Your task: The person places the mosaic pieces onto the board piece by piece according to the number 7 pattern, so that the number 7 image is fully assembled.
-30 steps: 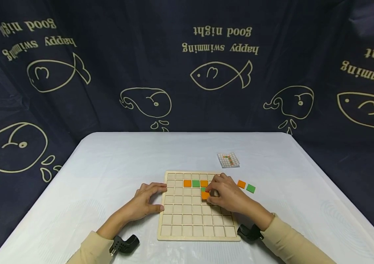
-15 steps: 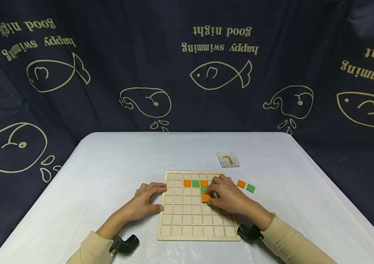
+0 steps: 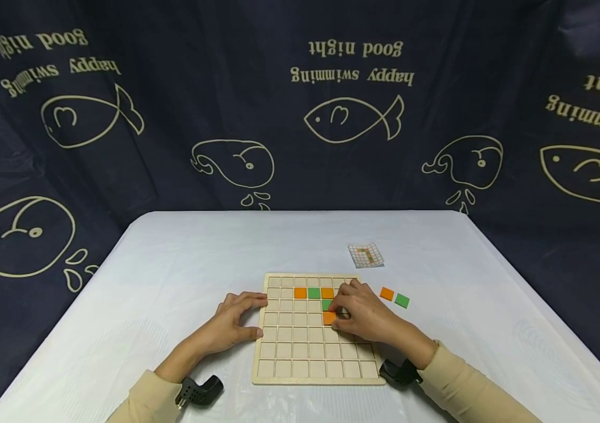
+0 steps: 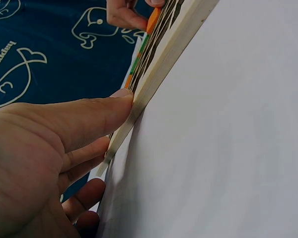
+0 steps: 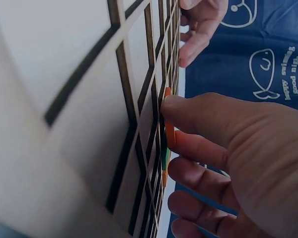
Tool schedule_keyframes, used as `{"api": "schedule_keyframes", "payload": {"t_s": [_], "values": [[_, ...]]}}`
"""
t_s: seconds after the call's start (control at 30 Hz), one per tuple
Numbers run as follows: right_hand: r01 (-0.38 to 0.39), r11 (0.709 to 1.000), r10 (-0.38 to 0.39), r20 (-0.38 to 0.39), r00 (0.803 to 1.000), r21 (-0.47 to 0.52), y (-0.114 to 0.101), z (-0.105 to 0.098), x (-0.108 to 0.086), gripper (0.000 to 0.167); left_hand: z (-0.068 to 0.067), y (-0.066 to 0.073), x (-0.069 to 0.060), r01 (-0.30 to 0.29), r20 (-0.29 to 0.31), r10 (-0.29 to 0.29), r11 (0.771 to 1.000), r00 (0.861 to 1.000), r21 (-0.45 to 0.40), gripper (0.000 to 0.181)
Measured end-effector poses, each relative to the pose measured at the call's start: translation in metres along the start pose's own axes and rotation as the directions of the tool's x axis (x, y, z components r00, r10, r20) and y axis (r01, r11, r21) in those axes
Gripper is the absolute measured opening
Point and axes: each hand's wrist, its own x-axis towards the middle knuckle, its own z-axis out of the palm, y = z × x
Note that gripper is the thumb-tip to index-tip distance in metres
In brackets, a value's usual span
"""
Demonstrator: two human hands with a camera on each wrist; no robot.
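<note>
A wooden grid board (image 3: 285, 368) lies on the table in the head view. My left hand (image 3: 232, 322) rests its thumb and fingertips against the board's left edge, fingers spread. With thumb and index finger, my right hand (image 3: 365, 311) pinches an orange square tile (image 3: 328, 318) over a cell of the fourth row. In the right wrist view that orange tile (image 5: 170, 121) stands slightly proud of the grid. Directly behind it sits a green tile (image 3: 326, 305), partly covered by the fingers. A row of orange, green (image 3: 314, 293) and orange tiles lies farther back in the grid.
Right of the board, a loose orange tile (image 3: 386, 293) and a loose green tile (image 3: 402, 300) lie on the white table (image 3: 199, 252). A small pattern card (image 3: 365, 256) lies behind the board. A dark printed curtain (image 3: 300, 176) hangs beyond the table.
The orange tile in my right hand has shifted slightly toward me, from overlapping the green tile to the cell in front of it. My left hand has stayed in place.
</note>
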Motion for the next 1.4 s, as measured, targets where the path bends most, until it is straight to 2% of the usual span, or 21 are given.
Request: {"api": "schedule_keyframes", "payload": {"t_s": [0.4,0.63,0.8,1.03,1.4], "values": [[-0.006,1.000,0.006,-0.004,1.000,0.012,0.000,0.000,-0.001,0.021,0.000,-0.001,0.001,-0.004,0.001,0.004,1.000,1.000,0.014,0.056],[-0.066,0.997,0.068,-0.040,0.997,0.048,0.002,-0.004,-0.003,0.018,0.000,0.000,0.000,0.004,0.002,-0.004,1.000,1.000,0.013,0.057],[-0.107,0.993,0.110,-0.063,0.992,0.055,0.009,-0.009,-0.006,0.022,0.000,0.000,0.000,0.007,-0.001,-0.007,1.000,1.000,0.006,0.057],[-0.120,0.992,0.123,-0.125,0.984,0.032,0.023,-0.015,-0.014,0.024,0.000,-0.001,0.000,0.002,-0.002,-0.002,1.000,1.000,0.019,0.057],[-0.191,0.979,0.199,-0.157,0.967,0.065,0.040,-0.022,-0.027,0.026,0.000,-0.001,0.000,0.014,0.005,-0.014,1.000,1.000,0.024,0.057]]}}
